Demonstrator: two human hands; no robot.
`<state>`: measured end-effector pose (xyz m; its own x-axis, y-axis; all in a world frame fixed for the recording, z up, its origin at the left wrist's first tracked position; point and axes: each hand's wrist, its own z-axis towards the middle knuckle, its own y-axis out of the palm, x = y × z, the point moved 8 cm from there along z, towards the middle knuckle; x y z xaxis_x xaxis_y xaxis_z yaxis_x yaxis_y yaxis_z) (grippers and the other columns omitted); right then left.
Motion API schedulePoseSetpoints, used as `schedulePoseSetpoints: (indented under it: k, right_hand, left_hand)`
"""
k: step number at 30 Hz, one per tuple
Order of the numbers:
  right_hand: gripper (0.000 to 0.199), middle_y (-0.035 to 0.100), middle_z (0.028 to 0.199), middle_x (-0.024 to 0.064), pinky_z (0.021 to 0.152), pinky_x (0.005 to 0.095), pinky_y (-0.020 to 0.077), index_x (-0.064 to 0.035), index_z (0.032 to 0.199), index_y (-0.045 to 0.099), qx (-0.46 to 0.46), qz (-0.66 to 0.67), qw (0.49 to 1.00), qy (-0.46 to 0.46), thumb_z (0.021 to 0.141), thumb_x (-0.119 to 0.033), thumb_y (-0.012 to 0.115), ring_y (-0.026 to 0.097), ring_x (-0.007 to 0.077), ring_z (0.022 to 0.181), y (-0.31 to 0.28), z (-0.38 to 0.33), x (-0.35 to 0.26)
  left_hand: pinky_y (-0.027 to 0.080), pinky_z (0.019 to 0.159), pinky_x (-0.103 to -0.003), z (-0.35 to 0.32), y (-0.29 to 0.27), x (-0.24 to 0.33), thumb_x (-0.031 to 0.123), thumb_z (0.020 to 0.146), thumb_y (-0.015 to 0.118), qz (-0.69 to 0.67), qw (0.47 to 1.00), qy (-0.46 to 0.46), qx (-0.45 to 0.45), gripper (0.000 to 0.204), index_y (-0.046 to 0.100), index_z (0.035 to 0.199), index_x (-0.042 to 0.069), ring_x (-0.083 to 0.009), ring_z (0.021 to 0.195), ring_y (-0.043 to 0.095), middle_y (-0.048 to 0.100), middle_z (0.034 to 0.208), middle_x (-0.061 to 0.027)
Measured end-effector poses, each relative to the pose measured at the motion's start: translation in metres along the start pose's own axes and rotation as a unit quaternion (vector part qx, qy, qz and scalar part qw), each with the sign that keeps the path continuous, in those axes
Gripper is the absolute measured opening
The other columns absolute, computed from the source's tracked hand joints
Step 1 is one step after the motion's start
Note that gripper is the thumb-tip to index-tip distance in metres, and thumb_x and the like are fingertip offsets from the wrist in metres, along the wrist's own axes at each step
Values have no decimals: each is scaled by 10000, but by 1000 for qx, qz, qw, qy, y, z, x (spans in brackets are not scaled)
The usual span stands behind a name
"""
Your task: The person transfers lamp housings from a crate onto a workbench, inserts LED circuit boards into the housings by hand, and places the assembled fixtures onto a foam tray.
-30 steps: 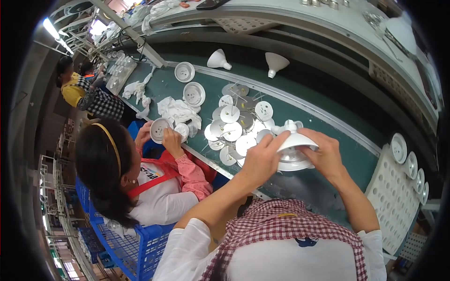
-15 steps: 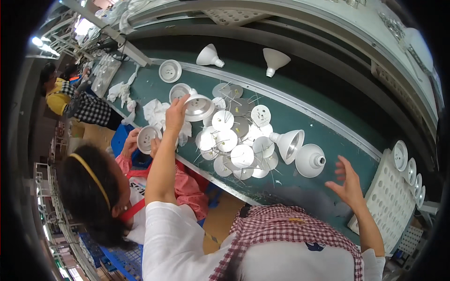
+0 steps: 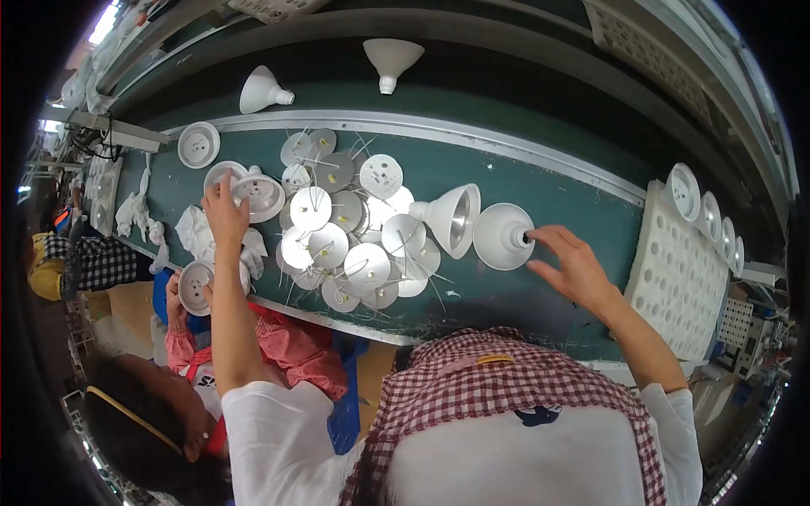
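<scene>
My left hand point(image 3: 226, 215) reaches across to the far left, fingers apart. Its fingertips lie over a white lamp cup point(image 3: 218, 174), beside another white lamp cup point(image 3: 263, 199) that faces up. My right hand point(image 3: 575, 263) is open, thumb and forefinger spread at the neck of a white cone-shaped lamp housing point(image 3: 499, 238); I cannot tell whether they touch it. Left of that, a second lamp housing point(image 3: 456, 221) lies on its side, shiny inside. Between my hands is a heap of round white discs point(image 3: 368, 265) with thin wires.
A co-worker at my left holds a white lamp cup point(image 3: 196, 288). Another cup point(image 3: 199, 145) sits at the far left. Two lamp housings point(image 3: 393, 61) lie beyond the metal rail point(image 3: 472, 148). At right stands a white perforated tray point(image 3: 679, 282) with several cups along its edge. White cloths point(image 3: 194, 232) lie left.
The view has turned, so the bench things appear farther left. My right hand has come up to the neck of the lamp housing. My left hand stays by the lamp cups.
</scene>
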<state>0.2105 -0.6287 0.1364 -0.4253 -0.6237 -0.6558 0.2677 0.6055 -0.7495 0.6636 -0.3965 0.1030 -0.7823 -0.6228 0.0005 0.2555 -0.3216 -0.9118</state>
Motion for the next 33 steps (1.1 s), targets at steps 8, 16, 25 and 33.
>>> schedulePoseSetpoints:
  k: [8, 16, 25, 33]
  right_hand:
    - [316, 536, 1050, 112, 776, 366, 461, -66, 1011, 582, 88, -75, 987, -112, 707, -64, 668, 516, 288, 942, 0, -8, -24]
    - [302, 526, 1059, 114, 815, 361, 442, -60, 982, 594, 120, -51, 987, -88, 692, -61, 680, 495, 297, 977, -5, -52, -17]
    - [343, 560, 997, 125, 776, 343, 461, -65, 1024, 592, 170, 60, 975, -130, 699, -111, 693, 541, 285, 891, -5, -47, -30]
    - [565, 566, 1032, 130, 583, 255, 515, 45, 1208, 428, -8, 365, 924, 116, 756, -169, 691, 591, 143, 760, 79, 1, -9]
  left_hand:
    - [413, 732, -411, -83, -1, 256, 59, 676, 585, -283, 921, 194, -187, 187, 642, 854, 48, -309, 826, 520, 577, 809, -149]
    - [435, 656, -399, -92, 27, 261, 84, 695, 595, -252, 930, 167, -209, 117, 667, 785, 66, -299, 710, 555, 593, 690, -120]
    - [429, 610, -218, -76, -7, 250, 158, 832, 608, -585, 756, -141, -258, 186, 641, 887, -16, -84, 681, 566, 639, 750, -34]
    - [483, 725, -266, -110, -38, 285, 174, 885, 536, -714, 640, -145, -245, 208, 605, 951, -11, -126, 757, 605, 641, 818, -62]
